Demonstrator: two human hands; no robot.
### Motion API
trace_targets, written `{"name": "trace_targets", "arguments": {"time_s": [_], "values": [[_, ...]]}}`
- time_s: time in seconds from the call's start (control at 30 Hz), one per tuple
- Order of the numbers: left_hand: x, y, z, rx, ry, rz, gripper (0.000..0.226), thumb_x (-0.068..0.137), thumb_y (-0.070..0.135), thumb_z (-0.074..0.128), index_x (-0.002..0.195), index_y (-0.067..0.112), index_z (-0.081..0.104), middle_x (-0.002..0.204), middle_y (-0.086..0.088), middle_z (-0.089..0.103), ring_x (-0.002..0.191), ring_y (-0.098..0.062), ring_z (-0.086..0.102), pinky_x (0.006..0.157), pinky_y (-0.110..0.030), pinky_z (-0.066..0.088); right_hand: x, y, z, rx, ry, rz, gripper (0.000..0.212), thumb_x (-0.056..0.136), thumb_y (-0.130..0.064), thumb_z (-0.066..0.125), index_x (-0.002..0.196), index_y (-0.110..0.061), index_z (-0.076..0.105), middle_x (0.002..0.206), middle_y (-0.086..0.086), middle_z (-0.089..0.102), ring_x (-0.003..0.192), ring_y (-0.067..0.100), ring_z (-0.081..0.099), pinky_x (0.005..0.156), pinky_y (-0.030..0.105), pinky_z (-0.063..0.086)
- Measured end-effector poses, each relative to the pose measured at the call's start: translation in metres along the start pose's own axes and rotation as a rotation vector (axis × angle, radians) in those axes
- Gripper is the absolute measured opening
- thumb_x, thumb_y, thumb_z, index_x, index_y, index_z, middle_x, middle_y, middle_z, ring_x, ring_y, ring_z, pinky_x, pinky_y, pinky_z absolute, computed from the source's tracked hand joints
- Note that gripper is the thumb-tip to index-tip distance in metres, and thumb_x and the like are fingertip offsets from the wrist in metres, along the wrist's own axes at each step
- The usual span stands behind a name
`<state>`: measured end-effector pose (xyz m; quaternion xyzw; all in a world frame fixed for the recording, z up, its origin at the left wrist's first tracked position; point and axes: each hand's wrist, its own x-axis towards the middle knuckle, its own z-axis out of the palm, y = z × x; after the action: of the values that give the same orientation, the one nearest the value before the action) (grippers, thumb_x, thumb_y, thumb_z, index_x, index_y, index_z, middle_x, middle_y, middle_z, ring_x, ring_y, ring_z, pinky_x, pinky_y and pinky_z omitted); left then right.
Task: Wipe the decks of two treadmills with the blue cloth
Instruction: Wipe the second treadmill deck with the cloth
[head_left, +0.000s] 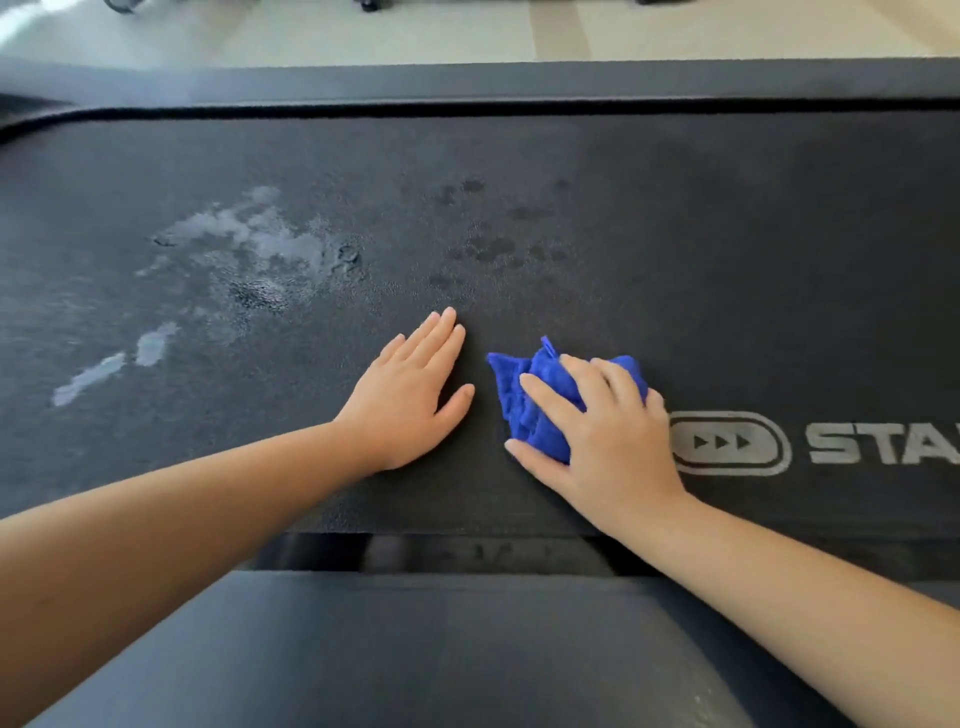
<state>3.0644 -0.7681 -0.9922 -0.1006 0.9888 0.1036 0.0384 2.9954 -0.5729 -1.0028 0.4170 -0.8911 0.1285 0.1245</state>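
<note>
Two bare forearms reach in from the bottom edge, passing over a smooth dark rail (415, 654) that lies nearest the camera. Just past it, beyond a narrow shadowed gap, begins the black textured deck (675, 218) of a treadmill, which fills most of the view.

On the near part of the deck, the left hand (410, 395) rests palm down. Its fingers are straight and close together, its thumb is spread out to the side, and it holds nothing. Just beside it, apart from it by a thin strip of bare deck, the right hand (608, 431) presses down on the blue cloth (524, 400). The cloth is bunched into a wad that lies on the deck. The fingers are bent over its top and the thumb lies along its near left edge, so the hand clamps it. Crumpled folds stick out past the fingertips on the left and far sides.

Right of that hand, a grey oval logo (730, 443) with three arrowheads is printed on the deck, and after it come large grey letters (883, 441) cut off by the picture's edge.

Farther out on the left, pale shiny wet patches (244, 244) spread over the deck, with two smaller streaks nearer. Small dark damp spots (491, 249) dot the middle.

Beyond runs the far rail (467, 83), then a light floor (363, 36).
</note>
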Motion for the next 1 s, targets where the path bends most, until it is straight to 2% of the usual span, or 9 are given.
{"name": "trace_targets", "arguments": {"time_s": [0.1, 0.2, 0.4, 0.6, 0.73, 0.83, 0.9, 1.0], "values": [[-0.003, -0.005, 0.002, -0.002, 0.03, -0.054, 0.068, 0.09, 0.049, 0.019, 0.148, 0.015, 0.008, 0.156, 0.003, -0.005, 0.141, -0.008, -0.008, 0.113, -0.032, -0.003, 0.017, -0.02, 0.009, 0.011, -0.019, -0.053, 0.06, 0.075, -0.063, 0.039, 0.112, -0.026, 0.068, 0.118, 0.01, 0.063, 0.106, 0.034, 0.059, 0.073, 0.053, 0.049], [-0.001, -0.004, 0.005, -0.016, 0.039, -0.065, 0.068, 0.089, 0.047, 0.021, 0.148, 0.014, 0.01, 0.156, 0.003, -0.002, 0.142, -0.009, -0.006, 0.113, -0.033, -0.002, 0.012, -0.001, 0.009, 0.07, -0.006, -0.122, 0.059, 0.075, -0.063, 0.043, 0.112, -0.024, 0.068, 0.118, 0.009, 0.062, 0.108, 0.033, 0.059, 0.074, 0.052, 0.051], [0.0, -0.004, 0.006, -0.02, 0.077, -0.066, 0.074, 0.082, 0.048, 0.02, 0.147, 0.014, 0.015, 0.156, 0.001, 0.003, 0.142, -0.013, -0.001, 0.113, -0.036, 0.0, -0.014, 0.066, -0.008, 0.049, 0.023, -0.022, 0.058, 0.075, -0.06, 0.047, 0.112, -0.02, 0.068, 0.118, 0.01, 0.061, 0.108, 0.037, 0.057, 0.073, 0.051, 0.051], [0.002, -0.006, 0.006, -0.039, 0.1, -0.058, 0.074, 0.081, 0.049, 0.022, 0.147, 0.015, 0.019, 0.156, 0.003, 0.007, 0.142, -0.012, 0.002, 0.113, -0.035, 0.002, -0.005, 0.024, -0.002, 0.011, 0.056, 0.01, 0.057, 0.075, -0.06, 0.045, 0.109, -0.022, 0.069, 0.115, 0.01, 0.062, 0.105, 0.035, 0.058, 0.07, 0.049, 0.048], [0.001, -0.006, 0.004, -0.051, 0.092, -0.054, 0.074, 0.081, 0.049, 0.021, 0.147, 0.015, 0.018, 0.156, 0.003, 0.007, 0.142, -0.011, 0.001, 0.113, -0.034, 0.001, 0.001, -0.003, 0.004, 0.01, 0.027, -0.071, 0.058, 0.075, -0.061, 0.042, 0.111, -0.024, 0.068, 0.117, 0.01, 0.062, 0.106, 0.034, 0.059, 0.072, 0.05, 0.048], [0.0, -0.007, 0.003, -0.037, 0.075, -0.052, 0.07, 0.086, 0.049, 0.021, 0.147, 0.015, 0.015, 0.156, 0.003, 0.004, 0.142, -0.011, -0.001, 0.113, -0.034, 0.0, -0.003, 0.016, 0.0, 0.058, 0.002, -0.143, 0.058, 0.076, -0.062, 0.044, 0.114, -0.023, 0.067, 0.119, 0.009, 0.062, 0.109, 0.033, 0.058, 0.072, 0.048, 0.051], [0.001, -0.008, 0.003, -0.026, 0.057, -0.051, 0.062, 0.095, 0.044, 0.027, 0.148, 0.015, 0.013, 0.156, 0.003, 0.001, 0.142, -0.011, -0.003, 0.113, -0.034, -0.002, -0.009, 0.038, -0.005, 0.04, 0.006, -0.117, 0.058, 0.076, -0.062, 0.045, 0.114, -0.023, 0.067, 0.119, 0.009, 0.062, 0.109, 0.033, 0.058, 0.071, 0.047, 0.052], [0.003, -0.008, 0.002, -0.048, 0.042, -0.039, 0.06, 0.097, 0.037, 0.034, 0.148, 0.014, 0.013, 0.156, 0.002, 0.0, 0.142, -0.011, -0.005, 0.113, -0.034, -0.002, -0.015, 0.058, -0.008, 0.034, 0.016, -0.059, 0.06, 0.076, -0.061, 0.046, 0.114, -0.021, 0.067, 0.119, 0.01, 0.061, 0.108, 0.035, 0.057, 0.07, 0.049, 0.052]]}}
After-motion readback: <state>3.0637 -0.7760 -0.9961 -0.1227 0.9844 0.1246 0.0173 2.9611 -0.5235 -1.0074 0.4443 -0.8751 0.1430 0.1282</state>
